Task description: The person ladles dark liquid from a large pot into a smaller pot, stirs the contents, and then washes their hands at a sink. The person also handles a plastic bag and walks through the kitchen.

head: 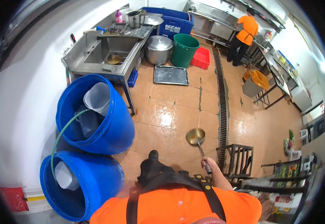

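Note:
My right hand (208,164) is closed around the metal handle of a large ladle (195,136), held out in front over the tiled floor. The ladle's bowl faces up and has a brownish-yellow tint. My left hand cannot be made out; a blurred part of the left arm (127,190) shows beside my body. To the left of it stand two blue plastic barrels (120,123) (101,179), with pale plastic containers (97,98) inside and a green hose (63,131) running between them.
A steel sink (109,53) holds a pan (114,59). Beyond are a lidded steel pot (158,51), a green bin (185,51), a red crate (201,58) and a tray (170,75) on the floor. A drain grate (221,95) runs ahead; a metal stand (236,161) is at right. A co-worker (246,30) stands far off.

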The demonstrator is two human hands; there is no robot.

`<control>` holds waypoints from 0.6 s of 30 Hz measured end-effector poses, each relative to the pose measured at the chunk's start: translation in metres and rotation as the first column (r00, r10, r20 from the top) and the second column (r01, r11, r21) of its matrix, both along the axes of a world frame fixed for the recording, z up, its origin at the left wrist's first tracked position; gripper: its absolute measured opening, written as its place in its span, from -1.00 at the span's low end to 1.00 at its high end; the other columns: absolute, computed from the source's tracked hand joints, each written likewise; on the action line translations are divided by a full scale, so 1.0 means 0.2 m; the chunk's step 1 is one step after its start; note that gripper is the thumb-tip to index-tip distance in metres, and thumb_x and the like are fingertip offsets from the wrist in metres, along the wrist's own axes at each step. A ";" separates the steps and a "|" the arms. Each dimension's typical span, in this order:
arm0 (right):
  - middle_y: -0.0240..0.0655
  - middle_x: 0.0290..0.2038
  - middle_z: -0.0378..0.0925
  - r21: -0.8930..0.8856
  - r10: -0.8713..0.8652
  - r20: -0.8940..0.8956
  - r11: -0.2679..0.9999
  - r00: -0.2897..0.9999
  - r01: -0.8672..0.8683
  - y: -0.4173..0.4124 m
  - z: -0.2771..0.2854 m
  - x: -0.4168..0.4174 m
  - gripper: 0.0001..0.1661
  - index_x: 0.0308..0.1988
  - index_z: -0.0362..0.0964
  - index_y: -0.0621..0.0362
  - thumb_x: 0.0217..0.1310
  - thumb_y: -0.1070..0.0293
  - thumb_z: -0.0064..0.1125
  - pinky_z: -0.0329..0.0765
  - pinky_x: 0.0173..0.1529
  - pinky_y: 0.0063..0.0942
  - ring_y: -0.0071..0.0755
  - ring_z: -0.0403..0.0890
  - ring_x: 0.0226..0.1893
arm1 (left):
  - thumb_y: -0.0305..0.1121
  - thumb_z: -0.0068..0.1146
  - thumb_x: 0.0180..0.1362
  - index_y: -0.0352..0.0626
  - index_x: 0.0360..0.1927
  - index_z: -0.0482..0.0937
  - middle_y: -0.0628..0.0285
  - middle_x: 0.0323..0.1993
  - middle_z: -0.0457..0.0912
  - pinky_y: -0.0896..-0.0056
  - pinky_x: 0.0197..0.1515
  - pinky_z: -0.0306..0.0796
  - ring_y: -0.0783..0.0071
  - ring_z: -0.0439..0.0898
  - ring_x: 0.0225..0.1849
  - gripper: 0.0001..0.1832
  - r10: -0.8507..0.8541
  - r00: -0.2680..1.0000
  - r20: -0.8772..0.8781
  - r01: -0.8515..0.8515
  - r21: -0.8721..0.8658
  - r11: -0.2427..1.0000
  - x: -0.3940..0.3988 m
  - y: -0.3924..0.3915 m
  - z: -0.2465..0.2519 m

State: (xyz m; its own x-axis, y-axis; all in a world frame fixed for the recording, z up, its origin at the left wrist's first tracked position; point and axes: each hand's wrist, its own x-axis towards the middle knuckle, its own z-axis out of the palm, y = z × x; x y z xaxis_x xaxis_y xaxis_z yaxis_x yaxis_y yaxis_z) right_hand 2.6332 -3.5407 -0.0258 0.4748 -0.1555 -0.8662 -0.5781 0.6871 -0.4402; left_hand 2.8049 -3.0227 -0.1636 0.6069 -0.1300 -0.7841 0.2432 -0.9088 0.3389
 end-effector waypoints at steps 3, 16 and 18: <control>-0.54 -0.75 0.15 0.123 -0.033 0.185 0.992 0.982 0.010 -0.16 0.23 0.55 -0.92 -0.43 0.22 0.09 0.11 0.36 -0.11 0.24 -0.66 -0.56 -0.63 0.21 -0.79 | -0.36 -0.15 0.02 -0.32 -0.14 0.49 -0.17 -0.30 0.53 0.06 -0.20 0.36 -0.04 0.51 -0.20 -0.65 0.008 0.964 0.267 0.027 -0.126 0.992 0.62 -0.42 0.02; -0.57 -0.74 0.09 0.239 0.263 0.623 0.833 0.736 -0.500 -0.56 0.89 3.07 -0.82 -0.24 0.19 0.07 0.09 0.46 -0.09 0.10 -0.76 -0.62 -0.66 0.14 -0.85 | -0.36 -0.09 0.17 -0.23 -0.28 0.41 0.26 -0.52 0.48 0.50 -0.41 0.35 0.56 0.45 -0.48 -0.85 0.378 0.910 0.169 -0.181 -0.658 0.731 2.53 -1.71 0.79; -0.56 -0.74 0.11 0.251 0.321 0.652 0.763 0.687 -0.595 -0.55 0.94 3.47 -0.83 -0.25 0.18 0.08 0.09 0.45 -0.08 0.11 -0.74 -0.63 -0.66 0.16 -0.84 | -0.38 -0.11 0.19 -0.24 -0.28 0.41 0.28 -0.49 0.48 0.52 -0.41 0.35 0.57 0.45 -0.48 -0.86 0.431 0.897 0.094 -0.211 -0.767 0.606 2.65 -1.74 0.83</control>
State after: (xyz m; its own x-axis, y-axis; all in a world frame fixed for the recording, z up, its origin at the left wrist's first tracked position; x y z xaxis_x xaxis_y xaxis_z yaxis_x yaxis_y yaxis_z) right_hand 3.3280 -3.6504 0.1616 0.7798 0.5197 -0.3491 -0.6226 0.5855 -0.5192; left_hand 3.3350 -3.3709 0.0025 0.8762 -0.3411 -0.3406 0.2781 -0.2195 0.9352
